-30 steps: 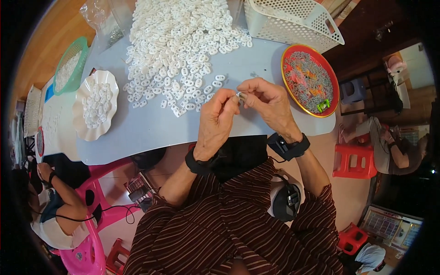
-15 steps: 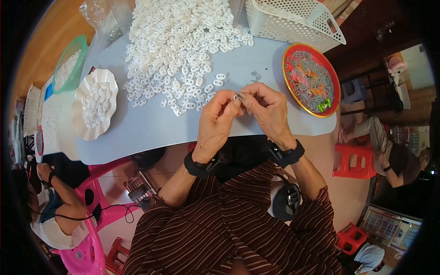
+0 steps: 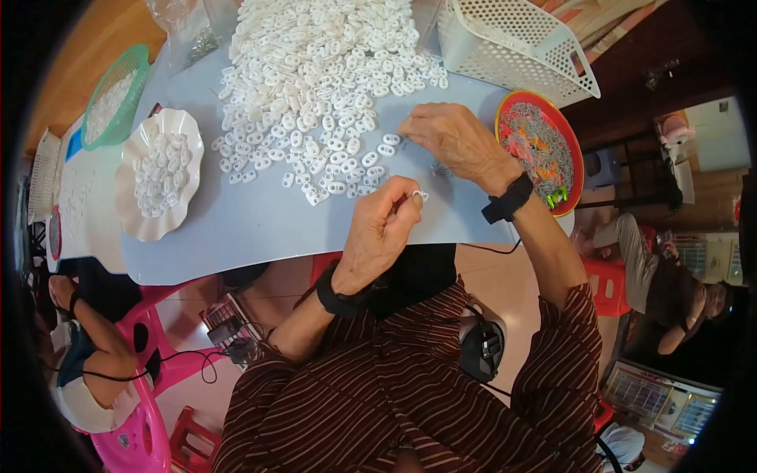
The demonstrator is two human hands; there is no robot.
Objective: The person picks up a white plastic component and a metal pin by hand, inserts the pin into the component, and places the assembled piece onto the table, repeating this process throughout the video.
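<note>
The left hand [image 3: 382,225] pinches a small white piece [image 3: 423,196] between thumb and index finger, above the front part of the grey-blue table [image 3: 229,244]. The right hand [image 3: 457,142] is positioned apart from it, above the table and beside the near edge of the heap of white two-holed pieces [image 3: 315,71]. Its fingers are bent and bunched together; whether they grip anything cannot be determined from this view. A small cluster of grey parts [image 3: 439,169] lies on the table under the right hand. The main stock of small grey parts [image 3: 527,120] is in the red bowl [image 3: 576,169] with the gold rim, partly behind the right forearm. The scalloped white dish [image 3: 130,211] at the left contains a smaller group of white pieces [image 3: 162,175]. Progress, judged by quantity: one piece is in hand and not yet set down; the dish group appears to be the completed portion, although its finish cannot be verified at this size; the heap, by far the larger quantity, appears to remain. The work is therefore assessed as well short of complete.
</note>
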